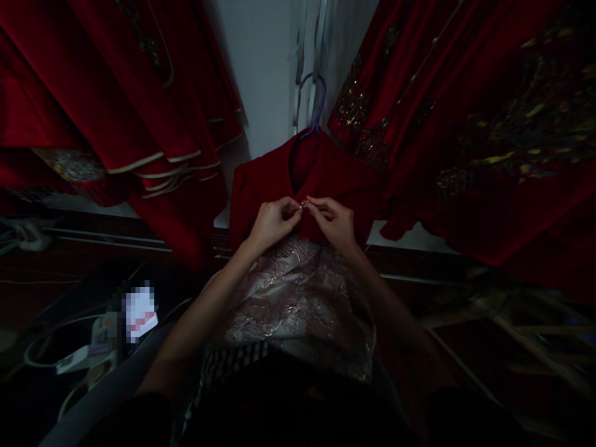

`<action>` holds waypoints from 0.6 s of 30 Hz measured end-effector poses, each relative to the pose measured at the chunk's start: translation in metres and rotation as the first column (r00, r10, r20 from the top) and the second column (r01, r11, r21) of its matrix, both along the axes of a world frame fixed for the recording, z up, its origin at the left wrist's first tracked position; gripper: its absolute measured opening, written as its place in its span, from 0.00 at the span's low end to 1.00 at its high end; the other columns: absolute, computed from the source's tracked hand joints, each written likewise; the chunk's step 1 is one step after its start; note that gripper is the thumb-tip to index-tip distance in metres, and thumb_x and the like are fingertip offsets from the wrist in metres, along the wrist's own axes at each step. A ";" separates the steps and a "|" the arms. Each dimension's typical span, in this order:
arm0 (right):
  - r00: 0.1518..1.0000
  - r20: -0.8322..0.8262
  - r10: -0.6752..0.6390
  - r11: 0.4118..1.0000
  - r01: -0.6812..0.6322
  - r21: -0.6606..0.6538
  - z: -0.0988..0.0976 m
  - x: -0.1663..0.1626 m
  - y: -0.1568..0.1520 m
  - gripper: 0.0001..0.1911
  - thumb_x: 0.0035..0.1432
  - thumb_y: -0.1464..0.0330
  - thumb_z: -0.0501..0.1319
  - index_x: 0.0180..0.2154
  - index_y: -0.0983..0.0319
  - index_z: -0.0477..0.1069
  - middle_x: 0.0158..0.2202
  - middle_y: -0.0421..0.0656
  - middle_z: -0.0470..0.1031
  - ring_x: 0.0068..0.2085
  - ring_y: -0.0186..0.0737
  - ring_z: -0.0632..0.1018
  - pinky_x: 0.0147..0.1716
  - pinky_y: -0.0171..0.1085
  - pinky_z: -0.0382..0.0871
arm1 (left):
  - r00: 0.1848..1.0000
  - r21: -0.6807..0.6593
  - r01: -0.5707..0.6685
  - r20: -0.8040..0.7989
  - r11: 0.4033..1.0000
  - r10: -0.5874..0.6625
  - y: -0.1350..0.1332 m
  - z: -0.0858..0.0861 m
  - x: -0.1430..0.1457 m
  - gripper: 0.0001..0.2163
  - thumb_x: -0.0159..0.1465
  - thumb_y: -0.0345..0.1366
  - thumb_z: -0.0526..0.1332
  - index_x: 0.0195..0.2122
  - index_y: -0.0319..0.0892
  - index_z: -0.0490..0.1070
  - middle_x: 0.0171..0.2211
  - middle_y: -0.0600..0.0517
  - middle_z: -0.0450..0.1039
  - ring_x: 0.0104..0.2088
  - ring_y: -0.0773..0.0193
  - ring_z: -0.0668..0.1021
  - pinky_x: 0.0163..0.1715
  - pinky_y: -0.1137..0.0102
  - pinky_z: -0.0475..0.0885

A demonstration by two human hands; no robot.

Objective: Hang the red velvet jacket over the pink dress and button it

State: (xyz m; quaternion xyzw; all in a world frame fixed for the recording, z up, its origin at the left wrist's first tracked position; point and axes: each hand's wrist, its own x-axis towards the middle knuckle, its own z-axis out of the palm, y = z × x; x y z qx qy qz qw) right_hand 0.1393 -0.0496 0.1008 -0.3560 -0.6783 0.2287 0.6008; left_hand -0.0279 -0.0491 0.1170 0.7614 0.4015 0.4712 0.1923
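Note:
A red V-necked jacket (pixel 265 171) hangs from a purple hanger (pixel 320 107) in front of me. Just below its neckline sits a small, shiny clasp-like piece (pixel 304 204), too small to make out in detail. My left hand (pixel 274 221) pinches the left side of this piece between thumb and forefinger. From the other side, my right hand (pixel 336 222) pinches it too, the fingertips of both hands nearly meeting. Below the hands, pale brocade cloth (pixel 293 298) with a metallic pattern spreads over my lap. The jacket's lower front is partly covered by my hands.
Red garments with pale edging (pixel 172 143) hang at the left. More red garments (pixel 428 174) with gold embroidery hang at the right. A lit, pixelated screen (pixel 139 313) and a white plug (pixel 77 359) with cables lie at lower left. The surroundings are dim.

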 end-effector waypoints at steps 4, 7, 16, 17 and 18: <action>1.000 -0.010 0.022 0.999 -0.023 -0.039 0.001 0.004 -0.001 0.12 0.57 0.61 0.62 0.41 0.57 0.76 0.44 0.42 0.79 0.43 0.40 0.80 0.44 0.42 0.78 | 0.999 0.007 -0.034 0.013 0.999 0.034 -0.001 0.002 0.004 0.08 0.59 0.39 0.62 0.33 0.40 0.74 0.32 0.50 0.79 0.32 0.64 0.80 0.32 0.73 0.72; 0.999 -0.014 0.042 0.995 -0.043 -0.089 0.004 0.007 0.000 0.13 0.55 0.60 0.64 0.41 0.58 0.76 0.43 0.42 0.79 0.42 0.41 0.80 0.45 0.44 0.78 | 0.999 0.026 -0.038 -0.011 0.999 0.039 -0.001 0.004 0.005 0.07 0.58 0.38 0.61 0.33 0.40 0.74 0.32 0.50 0.79 0.32 0.64 0.80 0.32 0.73 0.72; 0.997 0.008 0.083 0.992 -0.082 -0.092 0.009 0.009 0.005 0.15 0.50 0.61 0.67 0.41 0.59 0.76 0.39 0.42 0.79 0.38 0.39 0.81 0.41 0.42 0.79 | 0.990 0.091 -0.016 -0.140 0.996 0.029 -0.003 0.010 0.003 0.06 0.58 0.34 0.60 0.34 0.40 0.74 0.32 0.51 0.79 0.31 0.64 0.79 0.34 0.72 0.70; 0.997 0.009 0.080 0.993 -0.079 -0.089 0.010 0.009 0.005 0.15 0.50 0.61 0.67 0.40 0.59 0.76 0.39 0.42 0.79 0.38 0.38 0.80 0.40 0.41 0.79 | 0.987 0.100 -0.011 -0.155 0.995 0.027 -0.003 0.011 0.003 0.06 0.58 0.34 0.60 0.34 0.40 0.74 0.31 0.51 0.78 0.30 0.64 0.78 0.34 0.72 0.70; 0.997 0.011 0.076 0.993 -0.075 -0.087 0.011 0.009 0.005 0.15 0.50 0.62 0.67 0.41 0.59 0.76 0.39 0.42 0.79 0.38 0.38 0.80 0.40 0.41 0.79 | 0.985 0.110 -0.008 -0.172 0.994 0.027 -0.003 0.012 0.003 0.06 0.58 0.34 0.59 0.34 0.40 0.74 0.31 0.51 0.78 0.30 0.64 0.78 0.33 0.72 0.69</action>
